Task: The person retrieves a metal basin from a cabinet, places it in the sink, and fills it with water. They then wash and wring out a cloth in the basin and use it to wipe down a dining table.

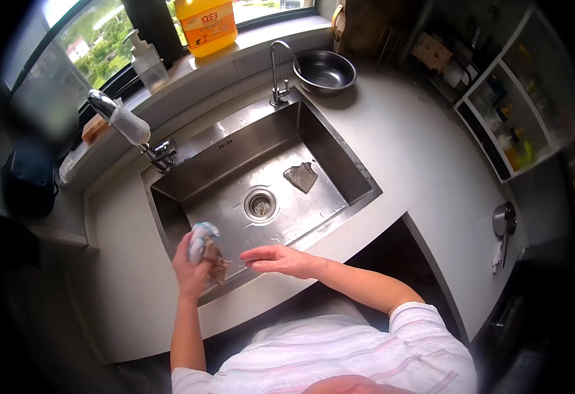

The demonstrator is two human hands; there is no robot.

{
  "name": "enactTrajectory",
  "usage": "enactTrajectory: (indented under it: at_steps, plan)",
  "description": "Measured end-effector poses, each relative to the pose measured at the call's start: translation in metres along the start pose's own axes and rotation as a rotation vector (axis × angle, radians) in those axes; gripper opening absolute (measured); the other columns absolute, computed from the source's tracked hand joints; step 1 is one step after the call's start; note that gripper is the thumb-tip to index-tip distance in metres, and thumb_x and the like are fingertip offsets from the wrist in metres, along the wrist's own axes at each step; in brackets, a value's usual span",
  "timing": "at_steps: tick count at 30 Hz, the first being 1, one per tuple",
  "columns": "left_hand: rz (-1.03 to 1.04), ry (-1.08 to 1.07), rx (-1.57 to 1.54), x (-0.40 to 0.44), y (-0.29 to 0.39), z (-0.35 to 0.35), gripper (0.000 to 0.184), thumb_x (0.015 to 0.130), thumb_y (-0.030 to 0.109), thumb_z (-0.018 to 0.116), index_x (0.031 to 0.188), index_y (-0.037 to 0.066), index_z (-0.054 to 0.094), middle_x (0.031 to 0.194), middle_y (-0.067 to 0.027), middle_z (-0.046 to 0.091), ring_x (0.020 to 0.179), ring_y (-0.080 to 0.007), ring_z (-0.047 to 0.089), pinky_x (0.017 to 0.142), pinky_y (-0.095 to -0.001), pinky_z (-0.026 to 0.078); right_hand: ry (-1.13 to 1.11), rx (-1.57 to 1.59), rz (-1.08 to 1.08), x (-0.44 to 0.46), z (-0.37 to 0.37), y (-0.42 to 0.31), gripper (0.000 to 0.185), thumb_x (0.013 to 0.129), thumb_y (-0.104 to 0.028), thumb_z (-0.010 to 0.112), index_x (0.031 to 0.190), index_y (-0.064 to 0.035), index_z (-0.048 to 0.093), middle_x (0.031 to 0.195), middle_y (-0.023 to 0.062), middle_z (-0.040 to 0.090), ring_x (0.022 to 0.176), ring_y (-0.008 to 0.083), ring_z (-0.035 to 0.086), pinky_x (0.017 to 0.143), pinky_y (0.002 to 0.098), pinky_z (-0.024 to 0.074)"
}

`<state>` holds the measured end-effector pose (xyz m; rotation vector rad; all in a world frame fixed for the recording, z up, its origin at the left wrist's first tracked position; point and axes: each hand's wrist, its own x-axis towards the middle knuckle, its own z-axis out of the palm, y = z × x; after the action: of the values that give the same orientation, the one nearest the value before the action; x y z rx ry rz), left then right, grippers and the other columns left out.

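Observation:
My left hand (190, 268) is closed around a bunched cloth (203, 241), white and blue at the top with a brown part hanging below. It is over the near left corner of the steel sink (215, 177). To its right, my right hand (281, 260) is held above the sink's front edge, fingers stretched out and apart from the cloth, holding nothing. A grey-brown piece of cloth (301, 177) lies flat on the sink floor, right of the round drain (260, 205).
A large faucet (130, 125) stands at the sink's left, a thin faucet (278, 79) behind it. A dark metal bowl (325, 71) rests on the counter (405, 144). An orange jug (207, 26) and a pump bottle (147, 64) stand on the windowsill.

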<state>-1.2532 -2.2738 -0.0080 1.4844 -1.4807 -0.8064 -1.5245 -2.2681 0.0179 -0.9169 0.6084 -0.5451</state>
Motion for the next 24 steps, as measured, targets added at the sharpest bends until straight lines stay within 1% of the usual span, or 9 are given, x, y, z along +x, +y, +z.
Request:
enactTrajectory:
  at_steps: [2, 4, 6, 10, 12, 15, 17, 22, 24]
  plan:
    - [-0.105, 0.155, -0.108, -0.009, 0.002, -0.043, 0.055, 0.064, -0.002, 0.061, 0.119, 0.000, 0.051, 0.110, -0.0099, 0.057, 0.101, -0.0205, 0.055, 0.089, -0.0295, 0.042, 0.056, 0.038, 0.052, -0.039, -0.012, 0.007, 0.045, 0.091, -0.029, 0.051, 0.129, -0.0044, 0.044, 0.125, 0.0091, 0.051, 0.111, 0.0163, 0.051, 0.087, 0.0308, 0.0426]
    - [-0.027, 0.332, 0.178, -0.020, -0.052, -0.095, 0.053, 0.068, 0.001, 0.057, 0.120, 0.000, 0.050, 0.114, -0.0134, 0.055, 0.104, -0.0251, 0.054, 0.090, -0.0330, 0.042, 0.196, 0.140, 0.109, -0.087, -0.025, 0.034, 0.044, 0.090, -0.028, 0.053, 0.127, -0.0043, 0.046, 0.120, 0.0088, 0.055, 0.102, 0.0179, 0.058, 0.081, 0.0288, 0.0454]
    - [-0.070, 0.298, 0.723, -0.032, -0.083, -0.126, 0.053, 0.072, 0.002, 0.055, 0.124, 0.004, 0.047, 0.119, -0.0137, 0.052, 0.107, -0.0278, 0.052, 0.093, -0.0361, 0.040, 0.415, 0.243, 0.168, -0.132, -0.034, 0.069, 0.041, 0.090, -0.026, 0.053, 0.123, -0.0025, 0.049, 0.116, 0.0102, 0.057, 0.099, 0.0179, 0.059, 0.077, 0.0278, 0.0476]
    - [0.140, 0.130, 1.118, -0.031, -0.087, -0.130, 0.050, 0.075, 0.011, 0.054, 0.124, 0.000, 0.047, 0.123, -0.0177, 0.049, 0.112, -0.0350, 0.048, 0.095, -0.0405, 0.037, 0.674, 0.378, 0.269, -0.185, -0.022, 0.147, 0.032, 0.092, -0.021, 0.052, 0.119, -0.0030, 0.052, 0.108, 0.0084, 0.061, 0.092, 0.0167, 0.063, 0.071, 0.0245, 0.0509]
    - [0.360, 0.193, 1.261, -0.029, -0.009, -0.058, 0.047, 0.077, 0.010, 0.056, 0.123, 0.000, 0.048, 0.124, -0.0166, 0.049, 0.112, -0.0340, 0.048, 0.096, -0.0396, 0.036, 0.688, 0.464, 0.299, -0.198, -0.012, 0.178, 0.033, 0.091, -0.023, 0.054, 0.118, -0.0039, 0.052, 0.107, 0.0077, 0.061, 0.089, 0.0158, 0.063, 0.069, 0.0238, 0.0502]
    - [0.346, -0.146, 0.391, -0.058, 0.069, 0.057, 0.038, 0.080, -0.001, 0.054, 0.118, -0.002, 0.052, 0.125, -0.0181, 0.049, 0.113, -0.0304, 0.049, 0.096, -0.0362, 0.036, 0.673, 0.517, 0.356, -0.210, -0.008, 0.218, 0.033, 0.091, -0.024, 0.054, 0.118, -0.0052, 0.052, 0.107, 0.0079, 0.061, 0.089, 0.0154, 0.063, 0.068, 0.0241, 0.0493]
    - [0.386, -0.538, 0.120, -0.094, 0.105, 0.128, 0.037, 0.076, -0.002, 0.057, 0.113, -0.002, 0.055, 0.117, -0.0176, 0.053, 0.107, -0.0296, 0.053, 0.093, -0.0351, 0.039, 0.707, 0.541, 0.326, -0.226, -0.014, 0.238, 0.034, 0.090, -0.025, 0.055, 0.118, -0.0052, 0.052, 0.107, 0.0080, 0.061, 0.088, 0.0159, 0.063, 0.067, 0.0246, 0.0493]
    - [0.305, -1.217, -0.172, -0.198, 0.096, 0.344, 0.048, 0.070, 0.007, 0.063, 0.117, 0.002, 0.052, 0.116, -0.0156, 0.055, 0.110, -0.0324, 0.050, 0.091, -0.0377, 0.042, 0.835, 0.602, 0.252, -0.306, -0.046, 0.290, 0.042, 0.087, -0.032, 0.055, 0.119, -0.0054, 0.051, 0.106, 0.0101, 0.061, 0.087, 0.0182, 0.062, 0.068, 0.0282, 0.0481]
    - [0.482, -1.167, -0.152, -0.236, 0.085, 0.439, 0.057, 0.070, 0.009, 0.063, 0.123, 0.001, 0.045, 0.122, -0.0165, 0.050, 0.115, -0.0339, 0.044, 0.096, -0.0398, 0.038, 0.913, 0.547, 0.314, -0.341, -0.059, 0.303, 0.040, 0.088, -0.028, 0.054, 0.120, -0.0054, 0.051, 0.103, 0.0094, 0.062, 0.086, 0.0182, 0.062, 0.067, 0.0288, 0.0488]
